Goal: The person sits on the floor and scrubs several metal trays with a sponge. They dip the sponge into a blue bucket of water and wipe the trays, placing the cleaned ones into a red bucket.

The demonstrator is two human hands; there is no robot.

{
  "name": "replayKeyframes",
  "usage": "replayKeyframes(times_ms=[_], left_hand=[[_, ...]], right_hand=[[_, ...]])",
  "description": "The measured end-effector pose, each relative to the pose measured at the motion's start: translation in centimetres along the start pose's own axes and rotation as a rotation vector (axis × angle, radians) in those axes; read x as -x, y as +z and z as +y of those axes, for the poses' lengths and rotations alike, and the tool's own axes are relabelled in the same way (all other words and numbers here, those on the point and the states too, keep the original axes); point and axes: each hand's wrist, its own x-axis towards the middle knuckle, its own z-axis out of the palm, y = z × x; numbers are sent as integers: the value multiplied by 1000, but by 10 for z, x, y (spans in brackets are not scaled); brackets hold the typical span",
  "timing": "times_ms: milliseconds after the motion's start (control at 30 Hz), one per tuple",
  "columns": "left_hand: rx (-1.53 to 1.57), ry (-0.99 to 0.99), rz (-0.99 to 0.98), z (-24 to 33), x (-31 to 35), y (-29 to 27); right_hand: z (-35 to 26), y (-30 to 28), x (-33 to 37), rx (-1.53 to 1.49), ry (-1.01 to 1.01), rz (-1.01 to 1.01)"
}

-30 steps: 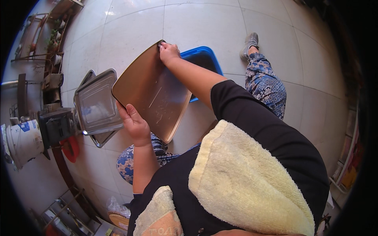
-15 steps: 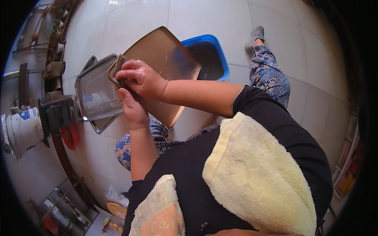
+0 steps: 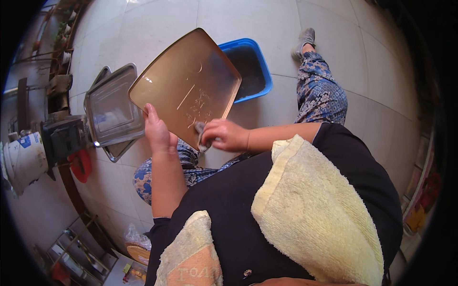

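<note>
A gold-brown baking tray [image 3: 191,81] is held tilted over my lap, with wet streaks and lines on its flat face. My left hand [image 3: 159,131] grips its left near edge, thumb on the face and the other fingers hidden behind. At the tray's nearest corner, my right hand [image 3: 224,135] is closed round a crumpled grey rag [image 3: 201,136], pressing it to the edge. Just beyond the tray, partly covered by it, stands a blue plastic tub [image 3: 268,76] of dark water.
Left of my hands, metal trays [image 3: 117,102] lean stacked against a dark stand [image 3: 67,138] near a white bucket [image 3: 29,159]. A red object [image 3: 80,167] is beside the stand. My outstretched leg [image 3: 319,90] lies to the right on the tiled floor [image 3: 334,28]. A yellow towel [image 3: 319,209] hangs over my chest.
My right hand has moved with the rag from the tray's left corner down and right to its nearest corner. The tray's face is now more exposed; my left hand keeps its hold.
</note>
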Motion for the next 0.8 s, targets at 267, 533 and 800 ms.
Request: replayKeyframes(times_ms=[267,533,800], left_hand=[[-26,-55,-90,19,11,17],[-125,-57,-72,13,12,14],[-150,43,-61,22,11,14]], right_hand=[[168,-87,17,566,502,99],[181,-95,-30,814,915,76],[231,-122,-8,446,1191,93]])
